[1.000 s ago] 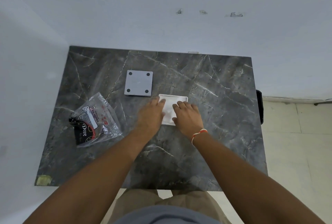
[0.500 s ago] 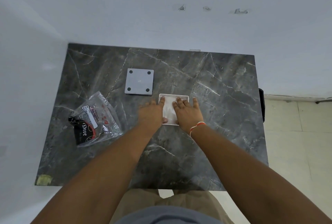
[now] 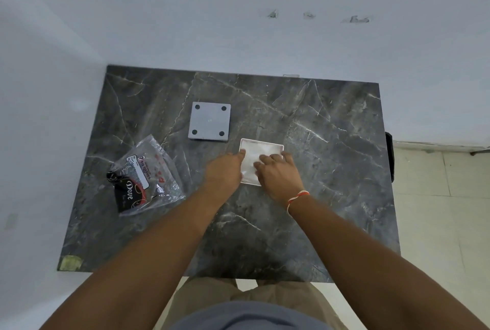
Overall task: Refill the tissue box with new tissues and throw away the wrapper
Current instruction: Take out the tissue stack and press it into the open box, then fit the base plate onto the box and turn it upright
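The white square tissue box (image 3: 262, 141) stands open-topped on the dark marble table (image 3: 336, 176), filled with white tissues (image 3: 261, 151). My left hand (image 3: 225, 170) is curled against the box's left side, its index finger lying on the tissues. My right hand (image 3: 278, 173) lies flat on the tissues with its fingers spread over the box's near right part. The box's grey lid (image 3: 209, 121), with four black dots at its corners, lies flat just beyond and left of the box. The crumpled clear plastic wrapper (image 3: 148, 170) with black and red print lies at the table's left.
White walls close off the table's far and left sides. A scrap of yellowish tape (image 3: 69, 263) sticks to the near left corner. A black object (image 3: 389, 156) hangs at the table's right edge, above pale floor tiles (image 3: 437, 210).
My right hand has slid a little nearer and right on the tissues, uncovering more of them. My left hand has stayed at the box's left side.
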